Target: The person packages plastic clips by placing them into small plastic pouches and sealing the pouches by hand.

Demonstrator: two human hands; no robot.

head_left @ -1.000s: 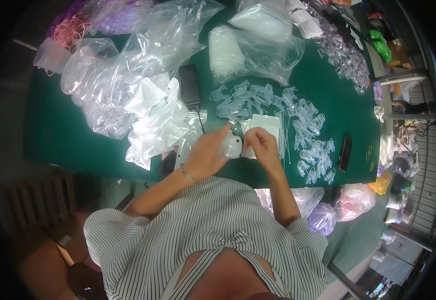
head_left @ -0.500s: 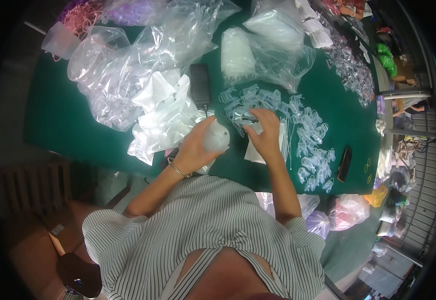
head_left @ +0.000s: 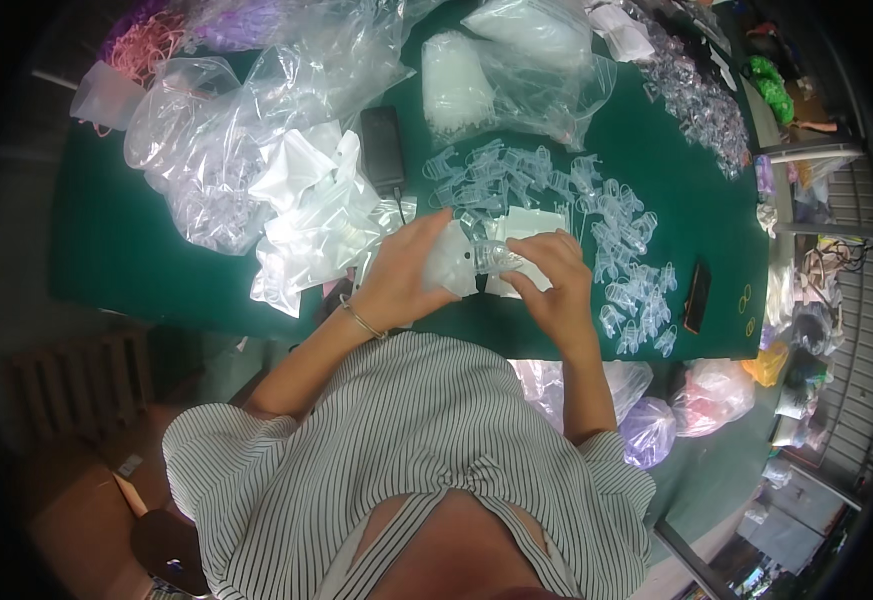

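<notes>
My left hand (head_left: pixel 408 268) is closed round a small frosted plastic bag (head_left: pixel 449 262) with a hang hole, its mouth turned toward my other hand. Between the thumb and fingers of my right hand (head_left: pixel 554 272) is a transparent plastic piece (head_left: pixel 494 256), its near end at the bag's edge; whether it has entered the bag I cannot tell. White cards (head_left: pixel 534 222) lie behind and under that hand. Beyond the hands spreads a loose group of similar transparent plastic pieces (head_left: pixel 504 172), which runs on to the right and toward me.
Shiny white bags (head_left: pixel 321 235) lie left of my hands, beside a black box-shaped device (head_left: pixel 382 150) with a cord. Large transparent bags (head_left: pixel 206 190) fill the far left. A filled bag (head_left: pixel 456 85) stands at the back. At right are a phone (head_left: pixel 696 298) and yellow rings (head_left: pixel 744 298).
My right hand has come from the group of pieces toward me, bringing a transparent piece to the bag. My left hand still holds the bag, now facing the right hand. The whole view has shifted slightly.
</notes>
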